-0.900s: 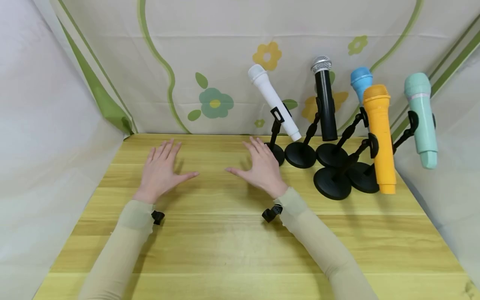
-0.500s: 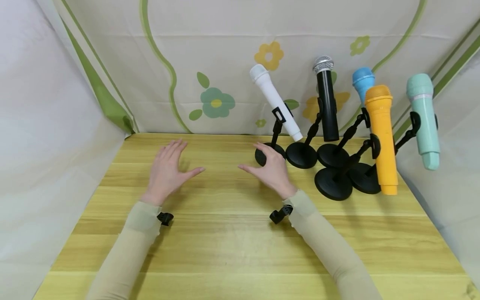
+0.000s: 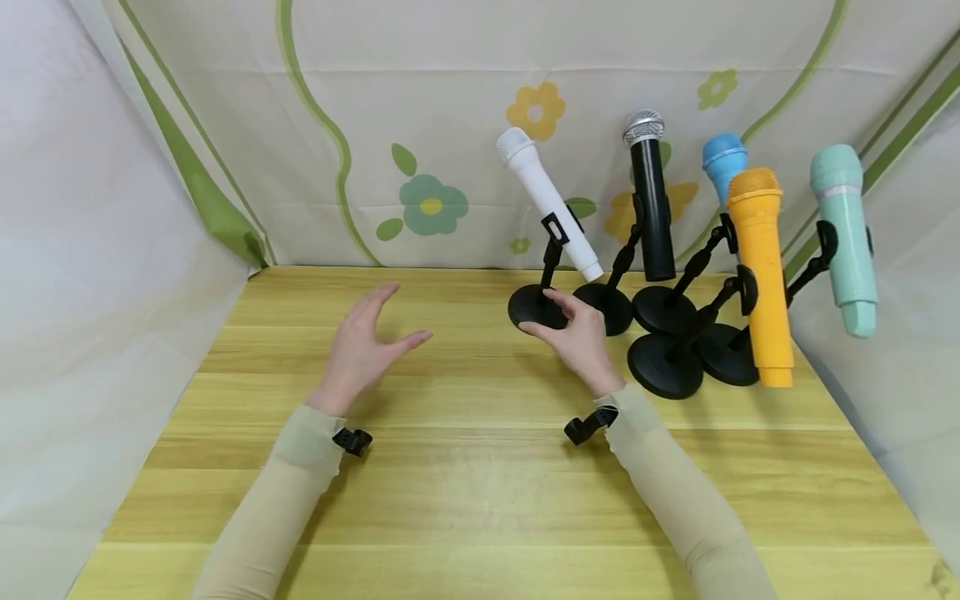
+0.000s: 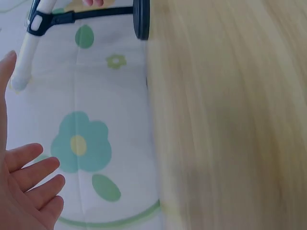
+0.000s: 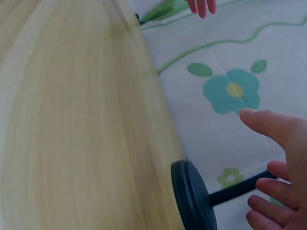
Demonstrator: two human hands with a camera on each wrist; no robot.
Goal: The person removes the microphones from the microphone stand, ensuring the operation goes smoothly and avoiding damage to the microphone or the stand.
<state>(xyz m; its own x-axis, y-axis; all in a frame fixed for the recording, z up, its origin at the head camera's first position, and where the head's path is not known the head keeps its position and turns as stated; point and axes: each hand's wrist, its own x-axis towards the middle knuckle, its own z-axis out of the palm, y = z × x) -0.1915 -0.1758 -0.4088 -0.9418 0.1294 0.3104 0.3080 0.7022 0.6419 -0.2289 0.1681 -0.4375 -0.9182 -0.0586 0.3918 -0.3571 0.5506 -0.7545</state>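
Observation:
My right hand (image 3: 581,337) is held over the table beside a black microphone stand, fingers loosely bent and thumb spread apart. Nothing is in its grasp. The stand's round base (image 3: 532,307) lies just beyond the thumb, and a white microphone (image 3: 547,192) leans in its clip. In the right wrist view the fingers (image 5: 276,199) overlap the stand's pole (image 5: 235,191); I cannot tell whether they touch it. Farther left, my left hand (image 3: 360,358) hovers with its thumb pointing right, holding nothing. Its spread fingers (image 4: 38,182) show in the left wrist view.
To the right, more black stands hold a black microphone (image 3: 654,208), a blue one (image 3: 724,162), an orange one (image 3: 763,292) and a mint-green one (image 3: 847,225). Their bases crowd together. A flowered curtain (image 3: 442,100) hangs behind the wooden table (image 3: 465,508).
Both hands have moved to the right. The right hand has come closer to the white microphone's stand, uncovering its base, and its fingers are more bent. The microphones stand where they were.

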